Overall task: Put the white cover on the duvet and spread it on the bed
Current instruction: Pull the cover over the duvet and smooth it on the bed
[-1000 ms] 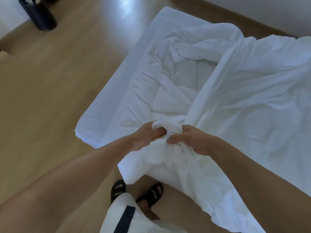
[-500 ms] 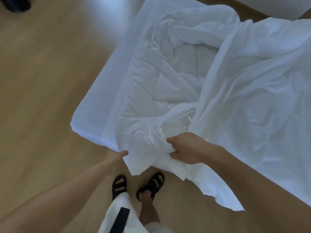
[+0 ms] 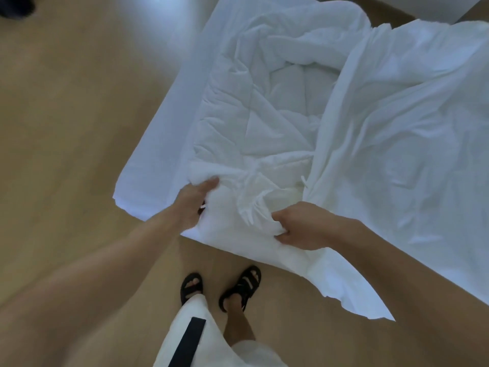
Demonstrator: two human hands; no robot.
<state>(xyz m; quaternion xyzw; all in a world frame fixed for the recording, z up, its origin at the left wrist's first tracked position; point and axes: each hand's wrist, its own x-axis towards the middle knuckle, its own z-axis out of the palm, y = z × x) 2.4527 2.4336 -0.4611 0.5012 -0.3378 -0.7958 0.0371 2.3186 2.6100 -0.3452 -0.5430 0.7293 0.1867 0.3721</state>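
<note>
A quilted white duvet (image 3: 264, 123) lies crumpled on the bed (image 3: 161, 139), its near edge hanging off the foot end. The thin white cover (image 3: 402, 133) drapes over the duvet's right side and trails down toward the floor. My left hand (image 3: 193, 205) grips the duvet's near left corner, thumb on top and fingers under the fabric. My right hand (image 3: 299, 226) clutches a bunched fold of white fabric at the near edge, where cover and duvet meet.
Wooden floor (image 3: 66, 128) surrounds the bed on the left and in front. My feet in black sandals (image 3: 219, 287) stand close to the foot of the bed. A dark object (image 3: 13, 6) sits at the far left corner. A white wall (image 3: 423, 6) runs behind.
My hands, together on one bunch a second ago, have parted. The left hand let go, swung out left and down, then took hold of the duvet's left corner. The right hand kept its hold.
</note>
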